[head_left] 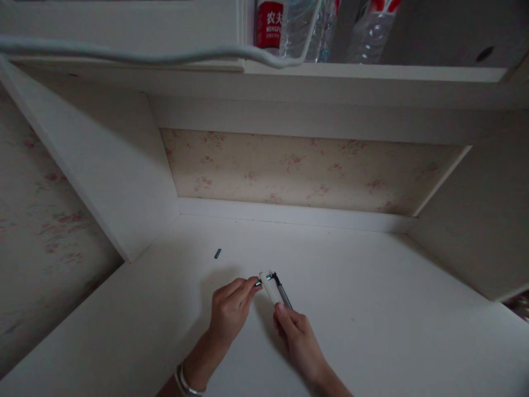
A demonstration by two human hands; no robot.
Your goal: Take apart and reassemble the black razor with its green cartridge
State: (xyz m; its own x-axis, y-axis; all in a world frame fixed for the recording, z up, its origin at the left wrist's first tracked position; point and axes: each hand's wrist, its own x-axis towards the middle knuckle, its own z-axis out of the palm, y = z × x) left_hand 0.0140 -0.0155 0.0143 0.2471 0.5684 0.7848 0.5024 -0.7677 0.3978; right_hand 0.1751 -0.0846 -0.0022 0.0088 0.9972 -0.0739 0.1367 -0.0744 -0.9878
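Nearest: right hand [295, 333], fingers closed round the lower end of the pen [278, 289], held over the desk [372, 309]. Beside it: left hand [231, 309], fingertips pinched on a small green part [258, 282] at the pen's upper end. Beyond: loose green piece [217, 253] lying on the desk, apart from both hands. Farthest: bottles [289, 27] on the shelf above

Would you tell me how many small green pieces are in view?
2: one green piece loose on the desk, another pinched by the left hand; more may be hidden.
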